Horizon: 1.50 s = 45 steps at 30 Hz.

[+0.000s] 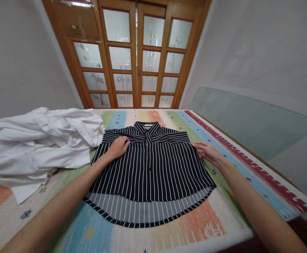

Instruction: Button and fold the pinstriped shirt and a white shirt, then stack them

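Note:
A black shirt [166,165] with white stripes lies front up on the table, its collar away from me and its curved hem near me. Its sleeves are folded across the chest in a flat band. My left hand [119,146] rests on the left part of that band, its fingers curled closed on the cloth. At the shirt's right side, my right hand [207,151] has its fingertips closed at the edge of the fold; the thumb is mostly hidden. The back hem's grey inner side shows below the front hem.
A crumpled white cloth garment [45,140] lies at the left, close to the shirt. The table has a colourful patterned cover [90,230]. A pale green glass panel [243,119] leans by the right wall. Wooden doors [136,66] with frosted panes stand behind.

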Motion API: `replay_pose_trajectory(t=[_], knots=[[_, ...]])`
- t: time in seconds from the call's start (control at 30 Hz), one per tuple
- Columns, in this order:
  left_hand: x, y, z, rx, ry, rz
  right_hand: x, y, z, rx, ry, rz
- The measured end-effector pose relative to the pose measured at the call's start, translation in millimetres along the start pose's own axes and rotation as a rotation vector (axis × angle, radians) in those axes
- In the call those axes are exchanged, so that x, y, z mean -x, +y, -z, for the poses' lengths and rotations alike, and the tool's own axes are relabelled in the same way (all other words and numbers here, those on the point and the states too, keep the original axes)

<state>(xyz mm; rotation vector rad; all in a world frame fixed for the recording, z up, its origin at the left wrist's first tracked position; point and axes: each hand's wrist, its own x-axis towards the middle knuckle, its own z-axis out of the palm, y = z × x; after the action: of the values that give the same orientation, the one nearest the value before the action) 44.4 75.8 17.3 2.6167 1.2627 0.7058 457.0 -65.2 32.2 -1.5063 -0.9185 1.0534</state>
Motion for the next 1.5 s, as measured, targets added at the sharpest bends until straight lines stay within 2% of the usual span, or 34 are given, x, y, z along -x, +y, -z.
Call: replay_pose_trajectory(t=[0.17,0.3,0.43,0.6,0.7,0.87,1.07,1.33,1.5], knots=[[9,0,14,-0.109,0.055,0.063,-10,-3,-12,0.179,0.074,-0.045],[29,-12,36,-0.077,0.139,0.138,-20,4,-11,0.142,0.076,0.007],[50,-29,63,-0.026,0.173,0.334,-28,8,-6,0.057,0.036,-0.063],[65,-47,82,-0.034,0.161,0.580,-30,1,-10,0.131,-0.033,-0.180],[67,-56,82,0.033,0.133,0.656,-30,-1,-15,0.129,-0.067,-0.198],[65,-64,75,0.249,0.056,0.714,-30,2,-20,0.072,-0.078,-0.110],[60,-65,73,0.159,0.035,0.694,-27,2,-21,0.005,-0.047,-0.094],[59,-63,68,0.544,0.117,0.806,-30,7,-21,-0.061,0.044,-0.069],[64,-52,69,0.579,0.108,0.843,-26,10,-24,-0.036,0.108,-0.054]])
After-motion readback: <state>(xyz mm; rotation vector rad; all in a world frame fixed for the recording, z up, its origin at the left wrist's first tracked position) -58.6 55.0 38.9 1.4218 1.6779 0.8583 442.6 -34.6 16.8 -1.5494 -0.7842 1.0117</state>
